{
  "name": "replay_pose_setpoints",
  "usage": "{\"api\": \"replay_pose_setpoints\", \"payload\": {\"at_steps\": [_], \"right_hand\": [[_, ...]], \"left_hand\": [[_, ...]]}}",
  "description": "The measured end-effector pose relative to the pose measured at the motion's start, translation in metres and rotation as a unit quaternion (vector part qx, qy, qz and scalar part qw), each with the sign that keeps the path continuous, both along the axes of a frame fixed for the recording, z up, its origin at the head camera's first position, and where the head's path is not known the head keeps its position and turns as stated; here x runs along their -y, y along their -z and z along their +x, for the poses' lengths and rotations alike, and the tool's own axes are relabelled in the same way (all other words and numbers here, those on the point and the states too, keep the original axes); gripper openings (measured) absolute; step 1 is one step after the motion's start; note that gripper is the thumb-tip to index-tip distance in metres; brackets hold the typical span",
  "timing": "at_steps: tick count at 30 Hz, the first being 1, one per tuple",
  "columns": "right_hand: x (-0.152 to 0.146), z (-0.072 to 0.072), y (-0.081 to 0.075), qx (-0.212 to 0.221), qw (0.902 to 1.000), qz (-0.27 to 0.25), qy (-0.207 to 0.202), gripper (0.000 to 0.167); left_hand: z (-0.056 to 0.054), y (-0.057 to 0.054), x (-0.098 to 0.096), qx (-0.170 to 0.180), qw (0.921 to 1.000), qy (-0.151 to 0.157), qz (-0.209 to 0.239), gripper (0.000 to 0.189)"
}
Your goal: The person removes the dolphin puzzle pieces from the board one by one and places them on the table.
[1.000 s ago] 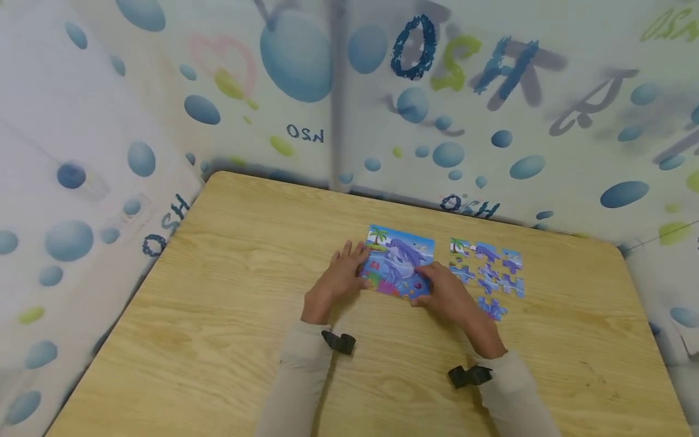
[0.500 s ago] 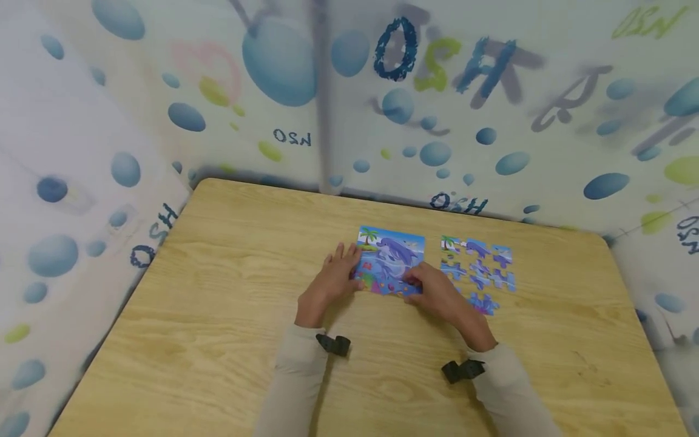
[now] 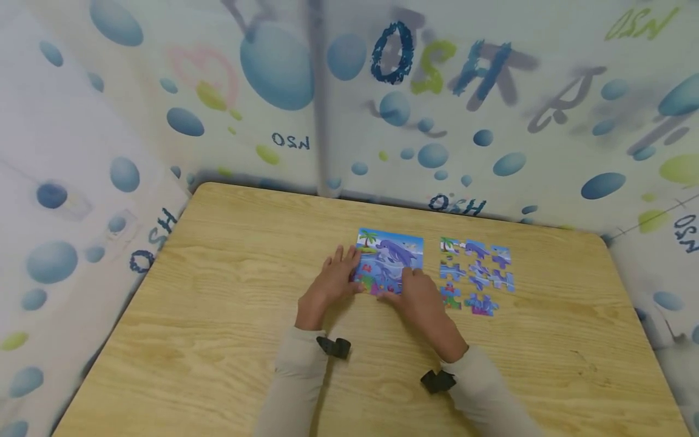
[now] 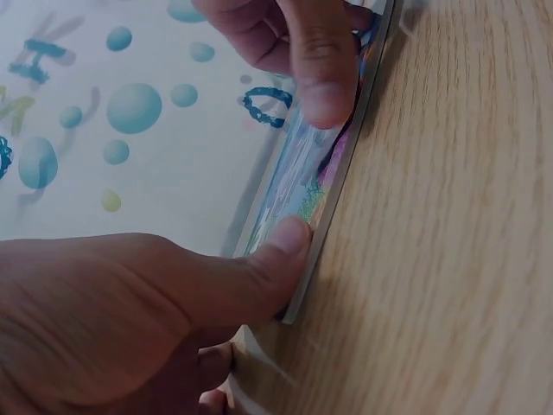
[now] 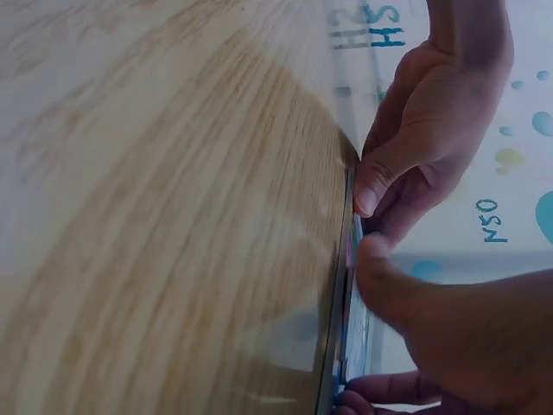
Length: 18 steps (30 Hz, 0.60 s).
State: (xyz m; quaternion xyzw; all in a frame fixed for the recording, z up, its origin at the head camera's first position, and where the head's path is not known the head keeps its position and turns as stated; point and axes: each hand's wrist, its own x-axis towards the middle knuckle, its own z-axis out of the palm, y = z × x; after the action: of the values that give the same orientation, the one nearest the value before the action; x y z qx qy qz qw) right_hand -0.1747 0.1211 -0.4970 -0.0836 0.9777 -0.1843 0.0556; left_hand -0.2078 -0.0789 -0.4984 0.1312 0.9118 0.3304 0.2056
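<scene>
A dolphin jigsaw puzzle (image 3: 390,249) lies flat on the table, with its thin edge showing in both wrist views. My left hand (image 3: 334,273) rests at the puzzle's left side, fingers extended along it and thumb on its front left corner. Over the front right part is my right hand (image 3: 423,300), thumb at the front edge and fingertips on the picture, set apart from the thumb. In the left wrist view a dark seam (image 4: 333,156) runs through the puzzle beside the right thumb. The right hand hides the puzzle's front right corner in the head view.
Several separate jigsaw pieces (image 3: 479,274) with matching dolphin art are laid out in rows right of the puzzle. All this is on a wooden table (image 3: 218,291). Patterned white walls (image 3: 246,158) stand behind and to the left of it.
My right hand has moved left along the puzzle's front edge, uncovering a separate piece at the lower left of the rows. The left hand stays at the left side. The head view has shifted slightly.
</scene>
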Motion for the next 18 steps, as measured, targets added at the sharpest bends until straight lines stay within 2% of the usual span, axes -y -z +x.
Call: {"api": "replay_pose_setpoints", "payload": {"at_steps": [6,12,18], "right_hand": [[0.0013,-0.0017,-0.0009,-0.002,1.0,0.008,-0.005,0.063],[-0.0012,-0.006,-0.0053,0.043,0.9984,-0.036,-0.003,0.045],[-0.0073,-0.0086,-0.0036,0.047,0.9971,-0.059,-0.006,0.04]], "left_hand": [[-0.0003,-0.0003,0.0006,-0.004,1.0,0.003,0.003,0.08],[0.0001,-0.0028,0.0006,-0.002,1.0,-0.003,-0.004,0.079],[0.0006,-0.0025,-0.0005,-0.001,1.0,-0.004,0.005,0.08]]}}
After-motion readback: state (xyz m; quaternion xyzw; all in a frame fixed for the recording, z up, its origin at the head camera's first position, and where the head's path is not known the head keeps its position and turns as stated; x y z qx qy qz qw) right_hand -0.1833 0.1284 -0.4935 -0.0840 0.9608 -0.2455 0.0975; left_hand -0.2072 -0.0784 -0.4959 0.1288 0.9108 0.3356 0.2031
